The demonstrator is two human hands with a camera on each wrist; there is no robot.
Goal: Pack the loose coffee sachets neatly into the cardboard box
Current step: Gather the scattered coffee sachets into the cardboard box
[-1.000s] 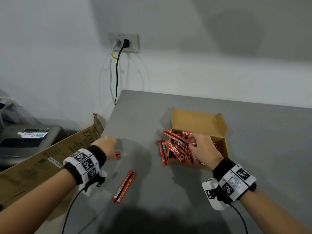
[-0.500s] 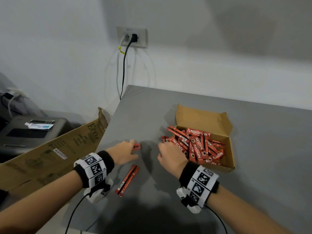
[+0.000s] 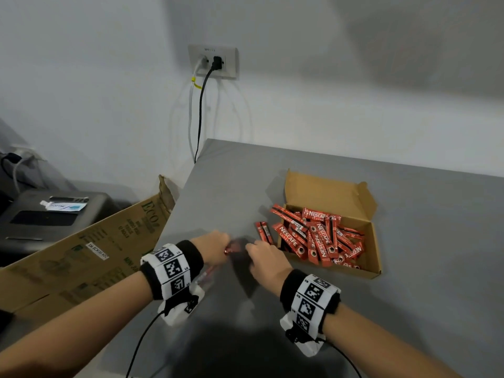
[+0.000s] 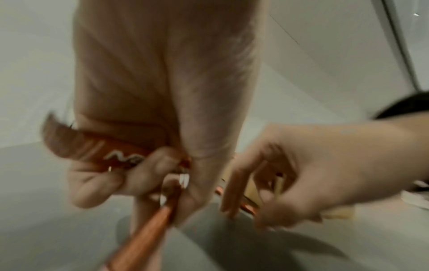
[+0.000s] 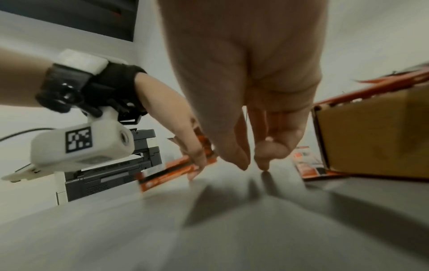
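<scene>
An open cardboard box (image 3: pixel 330 186) on the grey table (image 3: pixel 422 241) holds a jumbled heap of red coffee sachets (image 3: pixel 319 238). Two more sachets (image 3: pixel 263 231) lie on the table against its left side. To the left of the box my left hand (image 3: pixel 215 246) grips red sachets (image 4: pixel 92 150). One long sachet (image 4: pixel 144 238) sticks out back toward the wrist. My right hand (image 3: pixel 261 257) is close beside the left one. Its fingers (image 5: pixel 236 155) point down at the table and hold nothing.
A large brown carton (image 3: pixel 81 249) leans at the table's left edge, with a dark printer (image 3: pixel 41 214) behind it. A wall socket (image 3: pixel 212 61) with two cables hangs above the table's far left corner. Bare table surface lies in front of and to the right of the box.
My right hand left the box and moved left to meet the left hand. My left hand moved right over the sachets that lay near the table's edge and now holds them.
</scene>
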